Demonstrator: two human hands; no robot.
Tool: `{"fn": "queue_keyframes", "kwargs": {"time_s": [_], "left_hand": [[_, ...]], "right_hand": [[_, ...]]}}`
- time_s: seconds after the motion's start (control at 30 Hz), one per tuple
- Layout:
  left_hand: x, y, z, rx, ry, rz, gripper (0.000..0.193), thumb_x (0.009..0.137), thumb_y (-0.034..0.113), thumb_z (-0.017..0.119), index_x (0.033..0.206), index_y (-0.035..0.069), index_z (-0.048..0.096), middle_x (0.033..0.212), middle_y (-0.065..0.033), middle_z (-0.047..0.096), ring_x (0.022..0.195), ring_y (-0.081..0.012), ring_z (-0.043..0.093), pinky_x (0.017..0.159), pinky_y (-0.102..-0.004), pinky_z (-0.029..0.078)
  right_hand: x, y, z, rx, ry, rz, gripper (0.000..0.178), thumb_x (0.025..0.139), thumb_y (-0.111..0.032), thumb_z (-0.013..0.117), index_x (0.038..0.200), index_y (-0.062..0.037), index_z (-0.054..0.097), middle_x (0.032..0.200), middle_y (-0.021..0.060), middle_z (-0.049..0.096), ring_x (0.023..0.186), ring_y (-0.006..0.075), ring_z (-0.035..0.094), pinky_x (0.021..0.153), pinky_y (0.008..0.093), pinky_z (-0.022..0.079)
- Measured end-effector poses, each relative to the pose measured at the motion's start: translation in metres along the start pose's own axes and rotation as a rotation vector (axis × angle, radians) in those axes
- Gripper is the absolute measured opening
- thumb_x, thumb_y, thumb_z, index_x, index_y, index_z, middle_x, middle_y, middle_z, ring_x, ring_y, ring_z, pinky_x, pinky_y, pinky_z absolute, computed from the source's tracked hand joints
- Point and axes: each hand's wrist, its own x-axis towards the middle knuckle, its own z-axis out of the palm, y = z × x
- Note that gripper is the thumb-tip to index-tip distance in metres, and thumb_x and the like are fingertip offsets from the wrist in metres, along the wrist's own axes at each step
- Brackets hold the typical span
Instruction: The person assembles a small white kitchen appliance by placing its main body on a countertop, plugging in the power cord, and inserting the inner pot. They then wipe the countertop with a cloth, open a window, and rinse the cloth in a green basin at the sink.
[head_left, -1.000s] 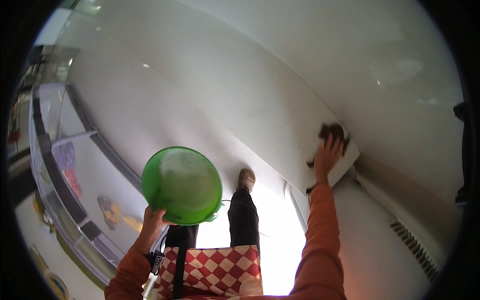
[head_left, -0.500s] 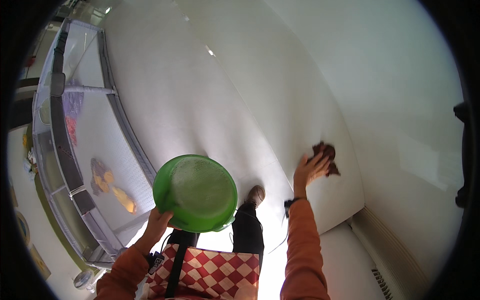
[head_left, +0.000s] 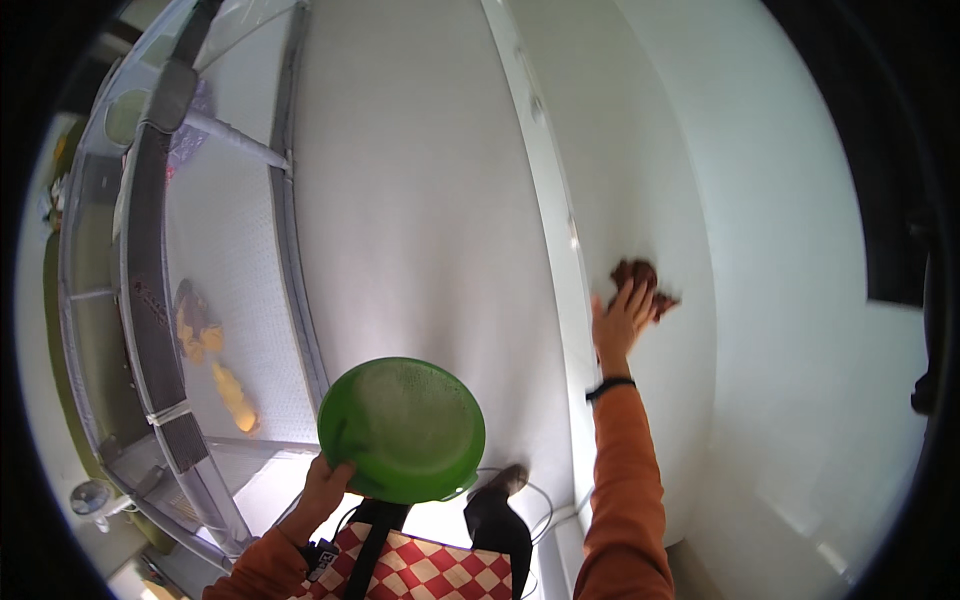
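Observation:
My left hand [head_left: 328, 484] grips the near left rim of a round green basin [head_left: 340, 440], thumb over the edge. Whitish, foamy liquid [head_left: 415, 410] lies inside, and the basin hangs in front of my red-and-cream checked apron [head_left: 430, 570]. Out to the right, my right hand [head_left: 622, 325] presses a crumpled dark brown cloth [head_left: 636, 270] against a smooth pale surface [head_left: 670, 400]. Its fingers lie over the cloth, which bunches out past the fingertips. The cloth's underside is hidden.
At left stands a grey-framed playpen [head_left: 290, 240] with mesh sides; a yellow toy [head_left: 232, 397] and other soft things lie in it. A narrow ledge [head_left: 545, 160] runs along the pale surface. My shoe [head_left: 512, 478] and a thin cable [head_left: 547, 505] are below the basin.
My view has turned and shifted. The basin sits lower in the picture. My right hand and the cloth have moved slightly up and left in the picture, still against the pale surface.

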Motion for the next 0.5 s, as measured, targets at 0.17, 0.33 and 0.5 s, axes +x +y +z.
{"fn": "queue_keyframes", "kwargs": {"time_s": [0.17, 0.33, 0.5], "left_hand": [[0.021, 0.062, -0.033, 0.039, 0.011, 0.036, 0.031, 0.091, 0.005, 0.043, 0.122, -0.001, 0.042, 0.100, -0.0121, 0.059, 0.081, -0.0237, 0.065, 0.061, -0.0343, 0.059], [0.031, 0.108, -0.059, -0.083, 0.013, 0.133, 0.034, 0.089, 0.002, 0.043, 0.124, 0.000, 0.041, 0.102, -0.0141, 0.060, 0.077, -0.0262, 0.066, 0.061, -0.0357, 0.059], [0.043, 0.160, -0.064, -0.152, 0.053, 0.086, 0.034, 0.088, 0.000, 0.042, 0.123, -0.001, 0.041, 0.102, -0.0177, 0.059, 0.078, -0.0301, 0.065, 0.061, -0.0383, 0.059]], "right_hand": [[-0.028, 0.015, -0.033, -0.080, -0.204, -0.093, 0.090, 0.075, -0.045, 0.067, 0.141, -0.0014, 0.024, 0.144, 0.0245, 0.022, 0.130, 0.0419, 0.025, 0.105, 0.0550, 0.024], [-0.031, 0.002, -0.028, -0.247, -0.313, 0.054, 0.098, 0.071, -0.039, 0.074, 0.142, -0.0020, 0.018, 0.143, 0.0224, 0.023, 0.128, 0.0404, 0.028, 0.103, 0.0507, 0.030], [-0.024, 0.012, -0.017, -0.028, -0.432, -0.007, 0.078, 0.065, -0.010, 0.074, 0.131, 0.0071, 0.036, 0.131, 0.0268, 0.037, 0.125, 0.0427, 0.032, 0.103, 0.0497, 0.030]]}}
